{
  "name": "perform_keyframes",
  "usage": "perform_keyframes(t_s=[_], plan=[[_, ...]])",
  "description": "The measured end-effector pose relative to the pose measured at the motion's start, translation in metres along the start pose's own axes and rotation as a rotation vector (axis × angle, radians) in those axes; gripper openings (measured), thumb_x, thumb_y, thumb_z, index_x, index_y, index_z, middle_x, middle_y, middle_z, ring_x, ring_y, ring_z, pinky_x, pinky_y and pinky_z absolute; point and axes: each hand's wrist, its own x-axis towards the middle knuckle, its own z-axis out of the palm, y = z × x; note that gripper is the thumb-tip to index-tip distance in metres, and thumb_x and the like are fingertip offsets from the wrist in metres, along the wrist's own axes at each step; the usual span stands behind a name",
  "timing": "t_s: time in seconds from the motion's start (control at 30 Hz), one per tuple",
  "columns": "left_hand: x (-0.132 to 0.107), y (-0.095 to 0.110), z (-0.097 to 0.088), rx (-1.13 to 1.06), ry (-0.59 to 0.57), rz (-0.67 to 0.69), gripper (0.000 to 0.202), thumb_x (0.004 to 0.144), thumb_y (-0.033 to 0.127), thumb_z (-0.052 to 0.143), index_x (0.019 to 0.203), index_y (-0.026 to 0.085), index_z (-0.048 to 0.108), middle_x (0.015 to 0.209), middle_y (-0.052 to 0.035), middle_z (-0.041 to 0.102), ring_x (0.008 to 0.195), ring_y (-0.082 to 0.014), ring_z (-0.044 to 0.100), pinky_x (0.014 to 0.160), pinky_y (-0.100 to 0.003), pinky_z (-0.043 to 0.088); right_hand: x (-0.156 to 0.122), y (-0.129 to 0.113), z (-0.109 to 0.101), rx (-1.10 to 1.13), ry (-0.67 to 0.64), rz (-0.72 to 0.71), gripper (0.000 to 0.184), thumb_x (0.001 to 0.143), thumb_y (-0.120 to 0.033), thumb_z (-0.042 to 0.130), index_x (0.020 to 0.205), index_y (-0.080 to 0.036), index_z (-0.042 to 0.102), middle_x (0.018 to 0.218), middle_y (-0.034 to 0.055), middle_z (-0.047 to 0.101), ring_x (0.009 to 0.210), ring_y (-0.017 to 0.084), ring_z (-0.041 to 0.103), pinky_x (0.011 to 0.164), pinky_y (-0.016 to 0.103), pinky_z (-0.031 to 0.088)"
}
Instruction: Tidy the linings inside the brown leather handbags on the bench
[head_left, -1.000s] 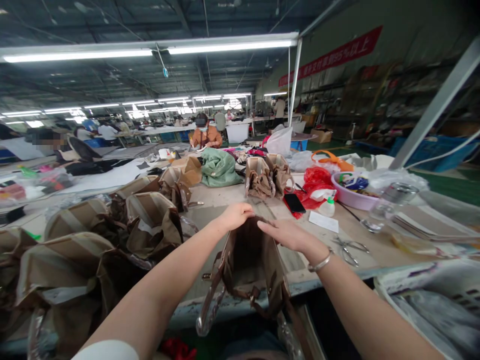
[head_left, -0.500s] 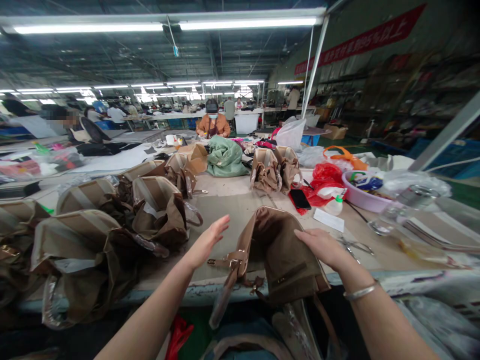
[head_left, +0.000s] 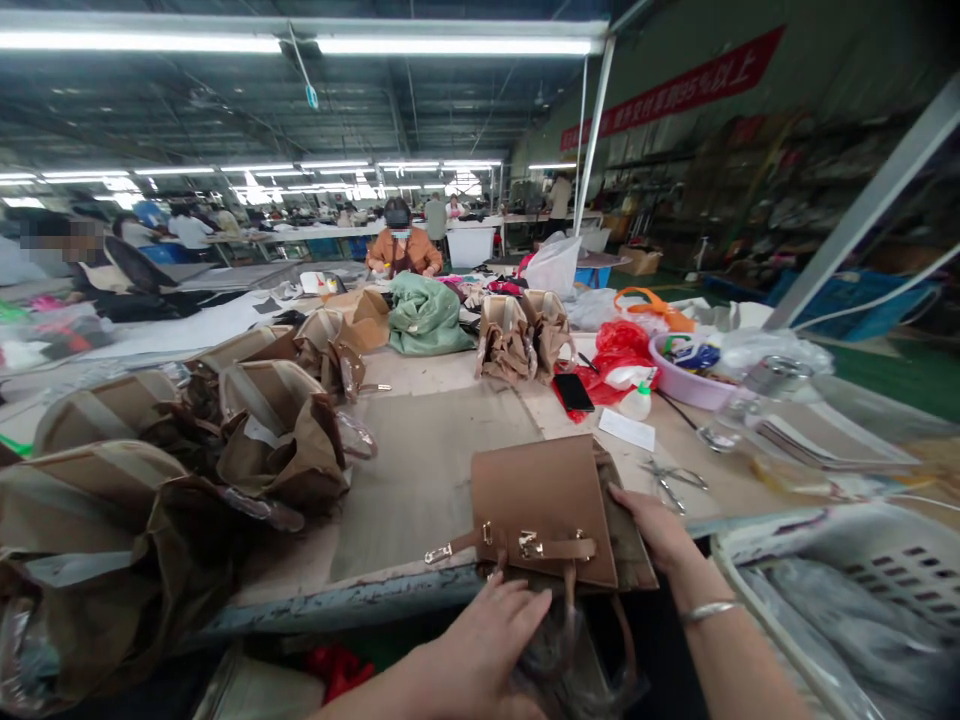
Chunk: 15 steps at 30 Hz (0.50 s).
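Bag (head_left: 544,505) flat now; L hand (head_left: 491,640), R hand (head_left: 658,525) palm-down.

bare tabletop (head_left: 435,440) lies open beyond the held bag (head_left: 544,500), between piled bags (head_left: 277,440) and scissors (head_left: 675,478).

Long fluorescent tubes (head_left: 300,45) overhead give bright, cool, even light. The farther rows burn out to white down the hall. The bench (head_left: 435,450) is evenly lit, with only faint, soft shadows beneath the bags (head_left: 277,440). Clear wrap (head_left: 255,505) on one handle glints. The wide lens tilts the post (head_left: 592,140) and stretches the corners. The left hand (head_left: 487,640), at the bench's near edge, looks soft.
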Motion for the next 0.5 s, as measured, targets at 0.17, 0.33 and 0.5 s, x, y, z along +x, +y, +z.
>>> perform_keyframes(t_s=[0.17,0.33,0.5], plan=[[0.038,0.012,0.035,0.120,-0.027,-0.043,0.086,0.061,0.052,0.065,0.130,0.015,0.029,0.117,-0.0124,0.047,0.104,-0.0266,0.043,0.097,-0.042,0.032,0.003,0.020,-0.006,0.207,0.028,0.139,0.026,0.067,-0.039,0.062,0.078,-0.016,0.066,0.081,0.0105,0.070,0.074,0.024,0.065,0.066,0.034,0.052],[0.049,0.011,0.059,0.259,-0.175,-0.083,0.074,0.063,0.035,0.064,0.127,0.014,0.032,0.118,-0.0125,0.046,0.100,-0.0262,0.043,0.093,-0.041,0.033,0.009,0.032,-0.008,0.224,0.140,0.065,0.035,0.075,-0.048,0.051,0.084,-0.016,0.064,0.085,0.0095,0.069,0.082,0.023,0.064,0.071,0.036,0.051],[0.058,0.005,0.074,0.324,-0.211,-0.078,0.069,0.064,0.028,0.058,0.127,0.017,0.033,0.109,-0.0110,0.054,0.096,-0.0271,0.044,0.086,-0.043,0.036,0.002,0.042,-0.009,0.079,0.100,-0.146,0.046,0.083,-0.052,0.034,0.082,-0.016,0.064,0.075,0.0100,0.069,0.078,0.023,0.064,0.069,0.035,0.051]])
